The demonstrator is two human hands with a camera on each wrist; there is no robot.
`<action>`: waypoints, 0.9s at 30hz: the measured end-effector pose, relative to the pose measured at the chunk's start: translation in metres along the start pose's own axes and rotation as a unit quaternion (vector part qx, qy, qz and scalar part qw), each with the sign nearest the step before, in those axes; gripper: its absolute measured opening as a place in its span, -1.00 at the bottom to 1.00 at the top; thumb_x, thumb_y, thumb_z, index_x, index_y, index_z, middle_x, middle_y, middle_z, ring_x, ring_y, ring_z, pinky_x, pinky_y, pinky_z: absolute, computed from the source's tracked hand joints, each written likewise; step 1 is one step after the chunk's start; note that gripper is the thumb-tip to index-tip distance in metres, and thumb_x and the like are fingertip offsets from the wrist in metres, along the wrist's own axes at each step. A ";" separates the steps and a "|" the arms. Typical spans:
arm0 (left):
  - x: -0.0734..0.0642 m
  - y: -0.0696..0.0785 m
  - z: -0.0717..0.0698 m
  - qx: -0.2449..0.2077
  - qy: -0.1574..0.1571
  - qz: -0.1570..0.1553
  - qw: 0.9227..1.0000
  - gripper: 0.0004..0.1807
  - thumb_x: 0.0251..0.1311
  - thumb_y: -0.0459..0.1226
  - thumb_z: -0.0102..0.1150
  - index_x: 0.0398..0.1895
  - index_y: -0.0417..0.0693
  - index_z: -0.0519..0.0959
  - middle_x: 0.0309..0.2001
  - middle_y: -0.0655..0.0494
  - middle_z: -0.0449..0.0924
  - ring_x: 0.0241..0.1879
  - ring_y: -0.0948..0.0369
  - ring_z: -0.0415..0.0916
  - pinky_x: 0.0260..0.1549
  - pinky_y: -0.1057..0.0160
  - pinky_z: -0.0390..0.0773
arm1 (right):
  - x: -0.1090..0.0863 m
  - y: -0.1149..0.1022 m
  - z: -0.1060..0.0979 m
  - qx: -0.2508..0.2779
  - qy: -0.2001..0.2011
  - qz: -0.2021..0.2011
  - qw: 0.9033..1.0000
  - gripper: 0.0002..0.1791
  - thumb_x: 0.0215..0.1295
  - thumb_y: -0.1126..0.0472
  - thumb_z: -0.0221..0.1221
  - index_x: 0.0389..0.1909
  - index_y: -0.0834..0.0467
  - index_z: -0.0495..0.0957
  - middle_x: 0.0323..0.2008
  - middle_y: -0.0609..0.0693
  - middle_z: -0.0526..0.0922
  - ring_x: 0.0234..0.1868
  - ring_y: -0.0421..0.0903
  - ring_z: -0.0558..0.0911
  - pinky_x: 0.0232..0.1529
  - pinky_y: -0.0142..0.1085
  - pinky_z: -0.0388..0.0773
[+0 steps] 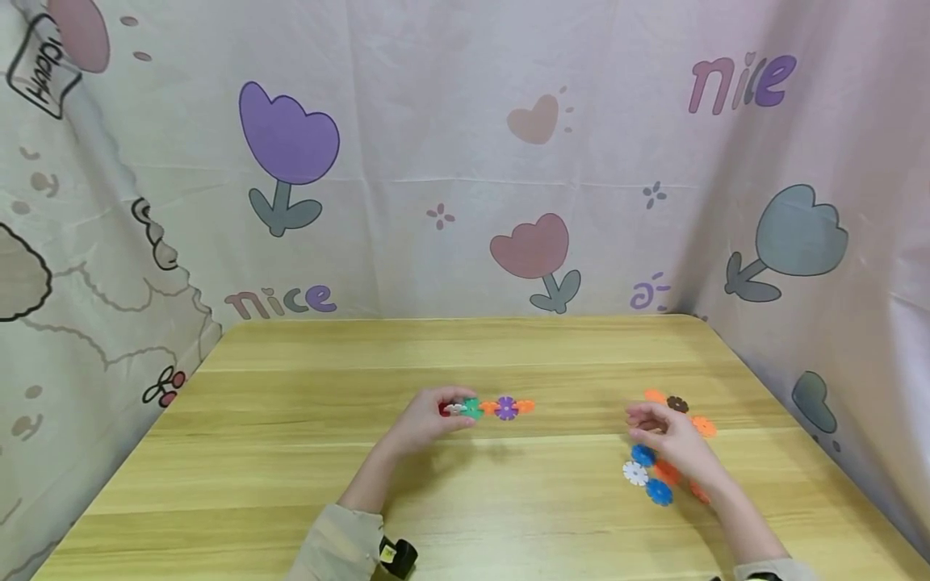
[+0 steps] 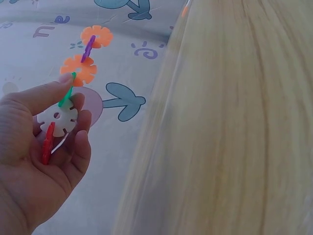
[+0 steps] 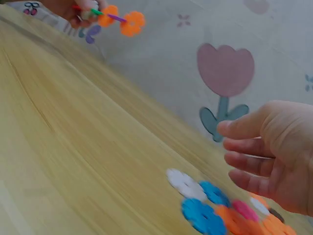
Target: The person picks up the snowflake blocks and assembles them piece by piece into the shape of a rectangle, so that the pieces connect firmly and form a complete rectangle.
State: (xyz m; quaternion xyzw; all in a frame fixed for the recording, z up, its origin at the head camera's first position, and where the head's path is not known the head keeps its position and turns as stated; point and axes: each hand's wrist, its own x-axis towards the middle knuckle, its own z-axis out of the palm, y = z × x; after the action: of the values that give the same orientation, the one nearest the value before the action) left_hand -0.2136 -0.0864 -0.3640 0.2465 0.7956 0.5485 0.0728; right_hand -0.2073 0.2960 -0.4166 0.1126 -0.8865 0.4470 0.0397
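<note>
Left hand (image 1: 427, 415) pinches a chain (image 1: 491, 408), likely light, stiff, best held at its green disc (image 1: 472, 408); right hand (image 1: 676, 442), empty, relaxed, hovers above discs (image 1: 659, 491).

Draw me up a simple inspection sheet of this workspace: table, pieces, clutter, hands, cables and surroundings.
Surface: wood-grain tabletop.
Job's things: a chain of six notched discs, coloured red, white, green, orange, purple and orange; loose discs in mixed colours, including blue, white, orange and brown, near the right hand.
Clutter: nothing seen.
Left hand: holds the chain near its red end.
Right hand: over the loose discs, thumb and fingers apart, nothing seen in its grasp.
Cables: nothing seen.
Surroundings: printed cloth behind and at both sides, with tulips, hearts and "nice" lettering.
</note>
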 end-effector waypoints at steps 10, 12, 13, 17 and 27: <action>0.000 -0.003 0.001 -0.001 -0.003 0.003 1.000 -0.65 0.11 -0.45 0.19 -0.01 -0.40 0.49 -0.21 -0.20 0.55 -0.50 0.33 0.32 -0.56 0.45 0.35 | -0.006 0.017 -0.017 -0.036 -0.111 0.047 0.992 -0.56 0.09 0.24 0.29 -0.05 0.40 0.48 -0.19 0.09 0.56 -0.27 -0.12 0.47 -0.29 -0.38 0.49; 0.000 -0.003 0.001 -0.004 -0.004 0.004 1.000 -0.65 0.11 -0.46 0.19 -0.01 -0.41 0.49 -0.20 -0.21 0.55 -0.49 0.32 0.33 -0.55 0.44 0.37 | -0.006 0.018 -0.018 -0.048 -0.123 0.037 0.991 -0.55 0.08 0.23 0.31 -0.05 0.40 0.49 -0.17 0.09 0.55 -0.26 -0.11 0.45 -0.28 -0.39 0.48; 0.000 -0.003 0.001 -0.006 -0.005 0.005 1.000 -0.65 0.11 -0.46 0.19 -0.01 -0.42 0.49 -0.20 -0.22 0.54 -0.48 0.31 0.35 -0.54 0.44 0.38 | -0.005 0.018 -0.019 -0.049 -0.127 0.034 0.990 -0.55 0.07 0.23 0.31 -0.06 0.39 0.49 -0.17 0.09 0.54 -0.25 -0.11 0.44 -0.28 -0.39 0.47; 0.000 -0.002 0.001 -0.007 -0.007 0.005 1.000 -0.64 0.11 -0.46 0.18 -0.01 -0.44 0.47 -0.19 -0.26 0.53 -0.46 0.29 0.36 -0.53 0.44 0.39 | -0.005 0.017 -0.020 -0.057 -0.143 0.017 0.988 -0.63 0.07 0.23 0.31 -0.13 0.34 0.52 -0.21 0.08 0.49 -0.27 -0.09 0.37 -0.31 -0.39 0.42; -0.001 -0.002 0.002 0.007 -0.009 -0.001 1.000 -0.64 0.11 -0.45 0.18 0.00 -0.40 0.48 -0.18 -0.17 0.54 -0.43 0.28 0.41 -0.49 0.39 0.46 | -0.001 0.012 -0.017 -0.052 -0.167 0.036 0.984 -0.69 0.06 0.30 0.30 -0.29 0.27 0.36 -0.46 0.02 0.33 -0.42 -0.08 0.32 -0.49 -0.34 0.30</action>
State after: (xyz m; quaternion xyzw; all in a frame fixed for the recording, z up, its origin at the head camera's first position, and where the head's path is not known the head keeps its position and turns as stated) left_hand -0.2123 -0.0854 -0.3666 0.2508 0.7991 0.5407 0.0790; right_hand -0.2099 0.3168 -0.4159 0.1518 -0.9063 0.3760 -0.1195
